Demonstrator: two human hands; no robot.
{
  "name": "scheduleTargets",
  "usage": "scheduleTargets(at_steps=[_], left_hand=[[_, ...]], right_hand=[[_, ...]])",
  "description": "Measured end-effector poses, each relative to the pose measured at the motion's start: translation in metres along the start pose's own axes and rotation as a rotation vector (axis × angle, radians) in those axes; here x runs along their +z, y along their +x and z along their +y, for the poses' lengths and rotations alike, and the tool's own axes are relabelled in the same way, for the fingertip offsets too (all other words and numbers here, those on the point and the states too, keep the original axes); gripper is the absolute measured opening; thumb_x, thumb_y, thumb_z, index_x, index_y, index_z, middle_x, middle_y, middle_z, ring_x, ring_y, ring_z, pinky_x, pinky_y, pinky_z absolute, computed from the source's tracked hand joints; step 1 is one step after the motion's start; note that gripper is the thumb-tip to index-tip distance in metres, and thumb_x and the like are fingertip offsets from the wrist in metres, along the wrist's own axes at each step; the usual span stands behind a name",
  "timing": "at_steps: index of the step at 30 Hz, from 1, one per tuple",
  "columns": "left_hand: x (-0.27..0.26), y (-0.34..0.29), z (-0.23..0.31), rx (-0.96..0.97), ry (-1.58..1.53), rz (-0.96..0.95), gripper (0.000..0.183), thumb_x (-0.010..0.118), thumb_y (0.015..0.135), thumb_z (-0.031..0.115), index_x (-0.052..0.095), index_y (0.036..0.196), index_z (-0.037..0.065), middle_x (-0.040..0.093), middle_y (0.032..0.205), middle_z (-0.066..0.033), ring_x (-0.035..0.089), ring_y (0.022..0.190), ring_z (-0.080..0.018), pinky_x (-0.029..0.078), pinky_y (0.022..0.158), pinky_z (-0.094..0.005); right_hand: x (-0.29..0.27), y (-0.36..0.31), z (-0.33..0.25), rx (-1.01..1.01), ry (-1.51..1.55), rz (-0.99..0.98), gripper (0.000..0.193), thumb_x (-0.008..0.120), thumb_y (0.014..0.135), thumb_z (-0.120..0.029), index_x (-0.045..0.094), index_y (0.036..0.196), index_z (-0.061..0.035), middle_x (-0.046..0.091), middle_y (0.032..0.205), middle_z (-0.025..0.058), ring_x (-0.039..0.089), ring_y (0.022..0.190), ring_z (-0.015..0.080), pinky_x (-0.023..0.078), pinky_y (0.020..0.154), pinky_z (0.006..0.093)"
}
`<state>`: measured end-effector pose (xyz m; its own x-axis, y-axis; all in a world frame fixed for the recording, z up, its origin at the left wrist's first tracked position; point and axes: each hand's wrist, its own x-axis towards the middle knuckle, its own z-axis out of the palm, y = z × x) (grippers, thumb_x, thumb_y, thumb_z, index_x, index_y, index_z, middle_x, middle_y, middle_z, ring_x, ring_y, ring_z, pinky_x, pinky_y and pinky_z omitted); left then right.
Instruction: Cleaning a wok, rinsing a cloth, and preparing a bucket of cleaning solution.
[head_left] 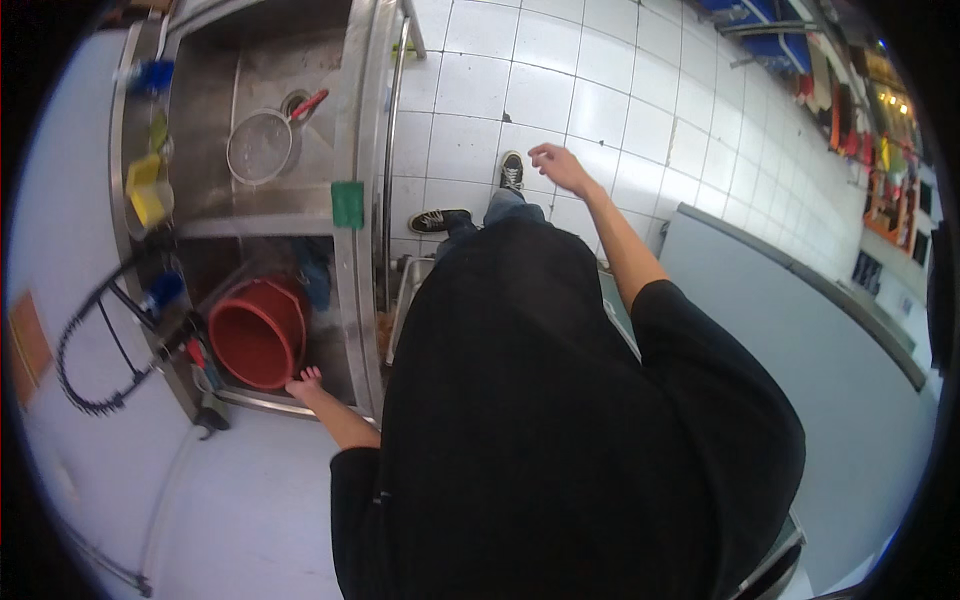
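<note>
My left hand (pixel 306 384) is at the near rim of a red bucket (pixel 292 309). Its fingers are spread and show beside the bucket wall; the hand's edge meets or overlaps the rim. The bucket stands in the nearer basin of a steel double sink (pixel 352 300), its inside dark red with no contents I can make out. Out over the tiled floor, my right hand (pixel 562 170) hangs in the air with loosely bent, parted fingers and nothing in them. In the farther basin lies a round strainer (pixel 260 147) with a red handle, beside the drain.
A green patch (pixel 347 205) sits on the divider's edge. Along the back ledge are a yellow sponge-like item (pixel 150 190) and a black coiled spray hose (pixel 100 345). A grey flat panel or counter (pixel 790 380) stands to my right. White tiles (pixel 600 75) cover the floor.
</note>
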<state>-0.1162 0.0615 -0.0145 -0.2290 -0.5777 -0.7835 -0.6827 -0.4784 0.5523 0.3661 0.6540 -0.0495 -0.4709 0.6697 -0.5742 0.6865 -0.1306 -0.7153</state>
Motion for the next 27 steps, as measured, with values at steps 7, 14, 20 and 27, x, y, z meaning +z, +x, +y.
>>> scheduleTargets(at_steps=[7,14,20,27], left_hand=[[0.135,-0.242,-0.117,0.969,1.087,-0.793,0.028,0.055,0.094,0.023,0.053,0.120,0.012,0.062,0.111,-0.0050,0.060,0.099,-0.0174,0.046,0.078,-0.0310],[0.325,-0.414,-0.310,1.942,1.385,-1.149,0.064,0.064,0.090,0.024,0.033,0.139,-0.003,0.045,0.133,-0.0207,0.045,0.122,-0.0288,0.034,0.104,-0.0362],[0.356,-0.380,-0.365,1.755,1.430,-0.941,0.088,0.071,0.085,0.022,0.015,0.147,-0.002,0.025,0.149,-0.0244,0.030,0.136,-0.0327,0.034,0.107,-0.0396],[0.353,-0.379,-0.378,1.738,1.327,-0.806,0.093,0.075,0.081,0.027,0.015,0.148,0.004,0.022,0.149,-0.0173,0.029,0.135,-0.0291,0.039,0.103,-0.0417]], right_hand=[[0.019,0.012,0.060,0.317,0.046,0.148,0.033,0.056,0.082,-0.024,0.062,0.110,-0.0076,0.065,0.103,0.0184,0.064,0.084,0.0342,0.051,0.076,0.0447],[0.084,0.141,0.153,0.255,-0.077,-0.026,0.027,0.050,0.083,-0.021,0.063,0.096,-0.0001,0.065,0.099,0.0247,0.062,0.095,0.0400,0.049,0.085,0.0462],[0.169,0.279,0.141,0.186,-0.251,-0.432,0.029,0.051,0.085,-0.020,0.059,0.104,-0.0006,0.064,0.107,0.0222,0.062,0.103,0.0368,0.051,0.088,0.0469],[0.306,0.511,0.058,-0.499,0.057,0.057,0.037,0.058,0.079,-0.018,0.058,0.112,-0.0017,0.058,0.119,0.0190,0.053,0.114,0.0343,0.042,0.098,0.0459]])
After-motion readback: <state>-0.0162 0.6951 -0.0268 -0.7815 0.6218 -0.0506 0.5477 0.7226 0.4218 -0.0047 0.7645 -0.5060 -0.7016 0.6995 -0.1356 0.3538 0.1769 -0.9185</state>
